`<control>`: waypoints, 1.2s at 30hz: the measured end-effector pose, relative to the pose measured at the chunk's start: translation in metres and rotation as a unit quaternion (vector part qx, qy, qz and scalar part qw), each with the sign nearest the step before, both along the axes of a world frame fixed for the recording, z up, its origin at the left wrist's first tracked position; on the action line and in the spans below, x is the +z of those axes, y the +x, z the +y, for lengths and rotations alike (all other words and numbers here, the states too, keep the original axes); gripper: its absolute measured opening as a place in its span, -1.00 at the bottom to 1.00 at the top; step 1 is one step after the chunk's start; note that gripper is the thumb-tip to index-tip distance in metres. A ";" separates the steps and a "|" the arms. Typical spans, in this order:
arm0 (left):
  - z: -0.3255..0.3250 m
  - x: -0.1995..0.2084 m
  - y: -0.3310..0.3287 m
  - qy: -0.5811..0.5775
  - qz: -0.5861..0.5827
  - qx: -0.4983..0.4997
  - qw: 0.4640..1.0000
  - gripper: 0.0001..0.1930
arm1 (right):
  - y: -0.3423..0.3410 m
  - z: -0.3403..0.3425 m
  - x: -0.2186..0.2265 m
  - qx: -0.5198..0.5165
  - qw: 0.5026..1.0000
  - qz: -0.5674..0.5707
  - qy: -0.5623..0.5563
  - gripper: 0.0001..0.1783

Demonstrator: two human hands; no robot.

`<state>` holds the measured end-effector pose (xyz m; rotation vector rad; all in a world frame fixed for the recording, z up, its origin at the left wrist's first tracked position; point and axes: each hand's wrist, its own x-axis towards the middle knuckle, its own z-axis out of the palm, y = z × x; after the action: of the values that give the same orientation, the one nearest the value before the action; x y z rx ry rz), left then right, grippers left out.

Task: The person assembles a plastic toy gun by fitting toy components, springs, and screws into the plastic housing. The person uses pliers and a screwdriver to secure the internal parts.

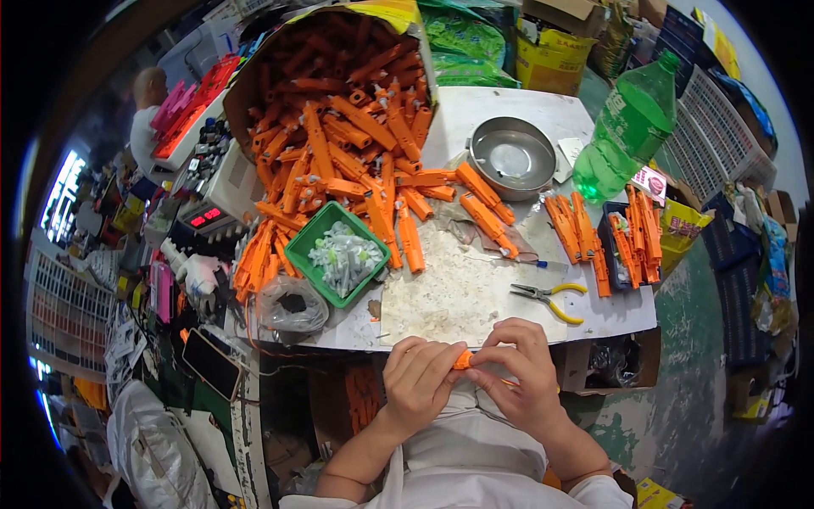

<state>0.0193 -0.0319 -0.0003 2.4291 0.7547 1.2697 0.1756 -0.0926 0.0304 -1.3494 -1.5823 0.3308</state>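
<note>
Both hands meet at about 6 o'clock from the centre of the worktable [475, 293], just off its near edge and above the person's lap. The left hand [417, 377] is curled, fingers folded over one end of a small orange plastic piece [462, 360], and the right hand [526, 373] closes round the other end, thumb and forefinger pinching it; only a short bit of the piece shows between them. At 12 o'clock from the hands lie yellow-handled pliers [551, 299] on the scuffed white top. At 11 o'clock sits a green tray [307, 246] of small pale parts, with a big heap of orange casings [339, 144] spilling from a cardboard box beyond it. A steel bowl [512, 157] stands at 12 o'clock farther back, a green plastic bottle [629, 127] at 1 o'clock, and beneath it more orange casings, some in a dark bin [612, 222]. Far off at 10 o'clock another person's back [146, 127] shows
</note>
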 end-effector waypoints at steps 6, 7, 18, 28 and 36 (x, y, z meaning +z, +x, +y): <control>-0.002 -0.009 -0.005 -0.009 0.032 -0.005 0.999 -0.71 | -0.006 -0.010 -0.016 -0.022 1.000 0.002 0.002 -0.71; -0.001 -0.012 -0.005 -0.013 0.037 -0.006 0.999 -0.71 | -0.007 -0.011 -0.018 -0.017 1.000 0.013 -0.005 -0.70; -0.003 -0.026 -0.002 -0.131 -0.040 -0.050 0.989 -0.75 | 0.055 0.010 -0.056 -0.173 0.974 -0.142 -0.040 -0.83; -0.004 -0.024 -0.008 -0.247 -0.064 -0.064 0.965 -0.72 | 0.038 0.035 -0.055 -0.107 0.989 -0.083 -0.064 -0.88; -0.003 -0.015 -0.009 -0.376 -0.117 -0.082 0.915 -0.74 | 0.009 0.019 -0.012 0.012 0.995 0.083 -0.045 -0.86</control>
<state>0.0099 -0.0345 -0.0155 1.6474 0.7657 0.9396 0.1849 -0.0740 0.0186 -1.3361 -1.4614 0.5216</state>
